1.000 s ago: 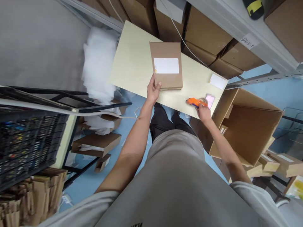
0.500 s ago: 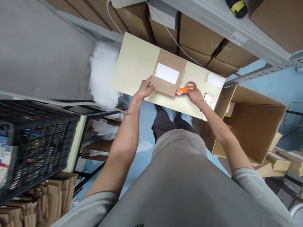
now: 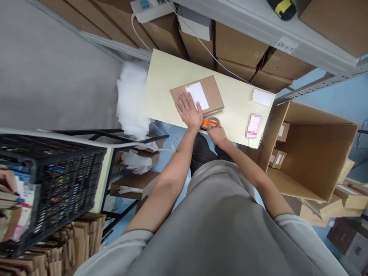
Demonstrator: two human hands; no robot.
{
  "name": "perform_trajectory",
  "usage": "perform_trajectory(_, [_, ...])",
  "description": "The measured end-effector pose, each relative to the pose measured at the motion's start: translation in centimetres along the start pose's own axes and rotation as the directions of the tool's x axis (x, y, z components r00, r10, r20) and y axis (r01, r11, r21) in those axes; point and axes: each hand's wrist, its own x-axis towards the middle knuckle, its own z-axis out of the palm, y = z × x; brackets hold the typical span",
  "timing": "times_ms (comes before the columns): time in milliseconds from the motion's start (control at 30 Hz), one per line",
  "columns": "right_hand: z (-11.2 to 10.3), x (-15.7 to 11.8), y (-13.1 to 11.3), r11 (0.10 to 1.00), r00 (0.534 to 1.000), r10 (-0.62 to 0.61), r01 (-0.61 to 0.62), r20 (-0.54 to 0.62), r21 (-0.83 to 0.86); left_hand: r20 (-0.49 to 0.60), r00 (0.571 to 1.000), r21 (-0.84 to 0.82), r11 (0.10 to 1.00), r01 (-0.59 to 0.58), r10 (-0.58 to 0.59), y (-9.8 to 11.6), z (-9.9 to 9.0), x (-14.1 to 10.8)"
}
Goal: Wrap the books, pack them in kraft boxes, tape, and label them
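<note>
A flat cardboard box (image 3: 214,92) with a white label (image 3: 198,96) lies turned at an angle on the pale tabletop (image 3: 161,76). My left hand (image 3: 189,111) rests on the box's near left part with its fingers spread, covering a corner of the label. Closed around an orange tape dispenser (image 3: 206,123) is my right hand (image 3: 217,134), at the near edge of the box. The roll of tape shows behind the dispenser's orange body. Where the dispenser's front end meets the box is partly hidden by my left wrist.
A phone (image 3: 253,126) and a white label sheet (image 3: 262,97) lie at the table's right end. Beside it stands a large open carton (image 3: 316,153) with small boxes inside. White packing sheets (image 3: 133,99) hang at the left, above a black crate (image 3: 66,184). Shelved cartons (image 3: 241,42) line the back.
The box has been turned on the table. My left hand went from gripping its left edge to lying flat on top. My right hand brought the tape dispenser left and nearer to me.
</note>
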Motion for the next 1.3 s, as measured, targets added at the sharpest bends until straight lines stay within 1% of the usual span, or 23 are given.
perform_trajectory(67, [0.7, -2.0, 1.9, 1.0, 1.0, 0.012, -0.012, 0.019, 0.007, 0.006, 1.0, 0.073, 0.997, 0.004, -0.005, 0.0, -0.4, 0.1])
perform_trajectory(133, [1.1, -4.6, 4.9, 0.998, 0.996, 0.066, -0.066, 0.063, 0.012, 0.023, 0.998, 0.222, 0.974, 0.044, -0.05, 0.2, -0.8, 0.3])
perform_trajectory(200, [0.9, -7.2, 8.5, 0.981, 0.974, 0.191, -0.193, 0.121, 0.007, 0.045, 0.995, 0.386, 0.92, 0.07, -0.094, 0.5, -1.0, 0.4])
perform_trajectory(267, [0.1, -8.7, 12.4, 0.947, 0.934, 0.32, -0.318, 0.157, -0.038, 0.063, 0.993, 0.477, 0.877, 0.062, -0.104, 0.7, -1.0, 0.4])
perform_trajectory(300, [-0.5, -8.9, 14.2, 0.936, 0.925, 0.352, -0.347, 0.142, -0.058, 0.067, 0.993, 0.493, 0.868, 0.051, -0.097, 0.8, -1.0, 0.4])
perform_trajectory(367, [-1.8, -7.7, 17.0, 0.934, 0.932, 0.352, -0.344, 0.088, -0.094, 0.075, 0.995, 0.5, 0.865, 0.025, -0.072, 0.7, -1.0, 0.4])
perform_trajectory(433, [-3.0, -5.1, 18.4, 0.938, 0.943, 0.332, -0.326, 0.03, -0.119, 0.096, 0.994, 0.503, 0.864, -0.007, -0.048, 0.5, -1.0, 0.4])
perform_trajectory(500, [-3.8, -2.1, 18.9, 0.946, 0.955, 0.295, -0.295, -0.02, -0.131, 0.127, 0.991, 0.5, 0.865, -0.039, -0.029, 0.3, -1.2, 0.4])
perform_trajectory(567, [-4.2, 0.3, 18.9, 0.959, 0.969, 0.242, -0.247, -0.05, -0.141, 0.146, 0.989, 0.486, 0.872, -0.06, -0.013, 0.0, -1.4, 0.5])
perform_trajectory(600, [-4.2, 1.0, 18.8, 0.963, 0.974, 0.219, -0.225, -0.056, -0.148, 0.151, 0.988, 0.479, 0.875, -0.069, -0.005, -0.1, -1.6, 0.6])
perform_trajectory(667, [-4.2, 1.7, 18.5, 0.968, 0.98, 0.19, -0.196, -0.053, -0.159, 0.168, 0.986, 0.471, 0.877, -0.09, 0.011, -0.3, -2.2, 0.9])
perform_trajectory(800, [-3.7, 0.8, 17.3, 0.975, 0.99, 0.133, -0.137, -0.034, -0.173, 0.26, 0.965, 0.469, 0.868, -0.166, 0.044, -0.5, -4.1, 2.3])
perform_trajectory(867, [-3.4, 0.3, 16.0, 0.979, 0.996, 0.092, -0.095, -0.02, -0.181, 0.288, 0.956, 0.471, 0.86, -0.195, 0.059, -0.2, -4.7, 3.2])
perform_trajectory(933, [-3.1, 0.1, 13.9, 0.982, 0.999, 0.042, -0.042, -0.005, -0.185, 0.29, 0.955, 0.489, 0.847, -0.206, 0.065, 0.4, -4.7, 3.7])
perform_trajectory(967, [-2.9, 0.1, 12.5, 0.982, 1.0, 0.01, -0.009, 0.005, -0.187, 0.284, 0.957, 0.504, 0.839, -0.203, 0.061, 0.8, -4.4, 3.8])
perform_trajectory(1033, [-2.5, 0.2, 9.5, 0.98, 0.998, -0.062, 0.066, 0.028, -0.185, 0.264, 0.964, 0.533, 0.826, -0.182, 0.042, 1.6, -3.2, 3.6])
perform_trajectory(1100, [-2.1, 0.5, 6.2, 0.978, 0.992, -0.117, 0.123, 0.045, -0.17, 0.235, 0.972, 0.547, 0.823, -0.152, 0.024, 2.2, -1.5, 2.7])
perform_trajectory(1167, [-1.6, 0.8, 3.5, 0.979, 0.989, -0.14, 0.145, 0.044, -0.145, 0.205, 0.979, 0.56, 0.819, -0.126, 0.01, 2.7, 0.1, 1.6])
perform_trajectory(1233, [-1.0, 0.9, 1.6, 0.981, 0.989, -0.145, 0.149, 0.034, -0.124, 0.175, 0.985, 0.583, 0.807, -0.096, -0.009, 2.9, 1.3, 0.5])
perform_trajectory(1300, [-0.4, 0.8, 0.8, 0.986, 0.992, -0.127, 0.128, 0.015, -0.11, 0.139, 0.99, 0.603, 0.796, -0.058, -0.033, 2.9, 1.9, -0.3])
